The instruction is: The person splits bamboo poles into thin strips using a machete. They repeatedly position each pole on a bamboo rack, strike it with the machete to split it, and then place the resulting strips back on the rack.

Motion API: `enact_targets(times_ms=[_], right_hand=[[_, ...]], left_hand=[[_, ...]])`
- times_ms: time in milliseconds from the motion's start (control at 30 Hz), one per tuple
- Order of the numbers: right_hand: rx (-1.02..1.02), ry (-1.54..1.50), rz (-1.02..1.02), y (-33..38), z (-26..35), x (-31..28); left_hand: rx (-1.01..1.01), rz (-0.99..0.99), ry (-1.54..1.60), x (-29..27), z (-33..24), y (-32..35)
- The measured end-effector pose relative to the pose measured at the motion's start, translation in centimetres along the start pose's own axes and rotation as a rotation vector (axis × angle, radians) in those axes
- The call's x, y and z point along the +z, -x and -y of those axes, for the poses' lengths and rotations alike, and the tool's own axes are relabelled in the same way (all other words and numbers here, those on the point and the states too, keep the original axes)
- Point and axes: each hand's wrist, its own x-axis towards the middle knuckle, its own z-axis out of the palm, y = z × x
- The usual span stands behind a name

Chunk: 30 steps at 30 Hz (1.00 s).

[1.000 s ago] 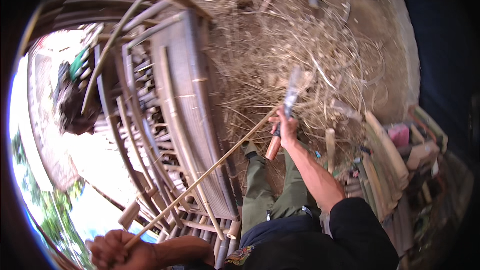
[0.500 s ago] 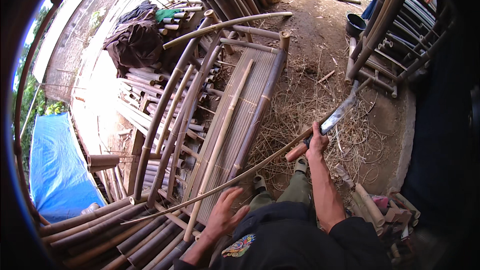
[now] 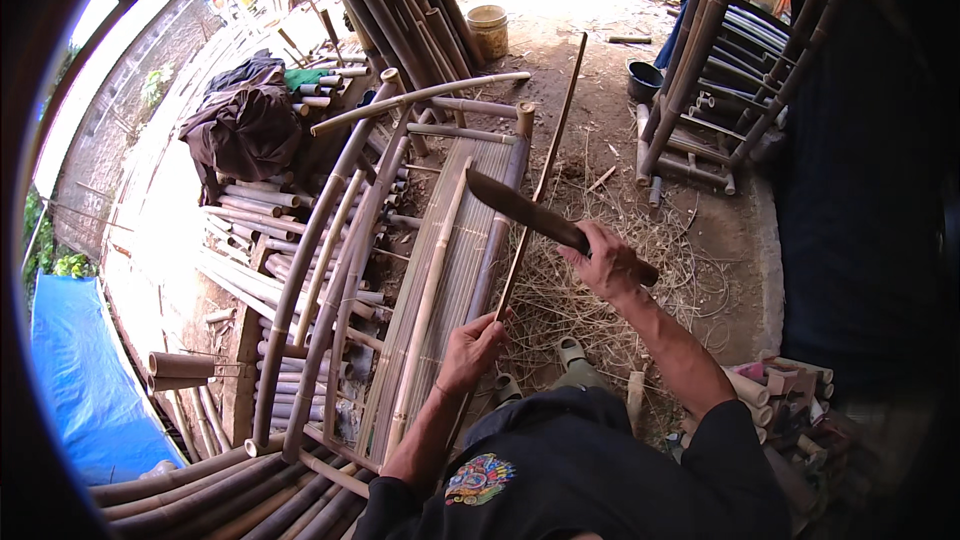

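My left hand [image 3: 472,352] is closed on a long, thin bamboo strip [image 3: 561,120], which slants up and away from me; its lower part runs back beside my left forearm. In my right hand [image 3: 606,262] a machete [image 3: 515,206] is gripped by its handle, whose wooden end shows past the fist. The dark, broad blade points left and passes across the strip in view; whether they touch I cannot tell. Left of both hands stands a bamboo bench [image 3: 478,225] with a slatted seat. A pale bamboo pole [image 3: 430,295] lies lengthwise on that seat.
Thin shavings [image 3: 640,290] litter the ground before my feet. Stacked bamboo poles [image 3: 255,210] lie beyond the bench, with more poles [image 3: 210,495] at lower left. A bamboo frame [image 3: 690,70] stands at the right, near a black basin [image 3: 644,80]. A bucket [image 3: 488,32] sits farther off.
My left hand, open before, has closed on the strip, and my right hand no longer holds it. The strip has swung to point away from me. The machete has turned from pointing up-right to pointing left.
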Motion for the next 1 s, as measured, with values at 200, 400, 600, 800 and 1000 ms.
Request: enact_targets(times_ms=[200, 400, 600, 800, 1000], right_hand=[[-0.382, 0.02, 0.068, 3.5, 3.7, 0.8], [-0.049, -0.115, 0.234, 0.8, 0.7, -0.9], [0.036, -0.148, 0.218, 0.2, -1.0, -1.9], [-0.097, -0.113, 0.156, -1.1, -2.7, -2.5], [-0.396, -0.153, 0.14, 2.0, -1.5, -1.7]], left_hand=[[0.096, -0.213, -0.419, 2.2, -1.8, -0.4], [0.089, -0.289, -0.422, 5.2, -2.0, 1.2], [0.161, -0.296, -0.501, 7.3, -2.4, 1.9], [0.215, -0.292, -0.526, 8.3, -2.2, 2.7], [0.201, -0.265, -0.516, 8.4, -2.5, 3.5]])
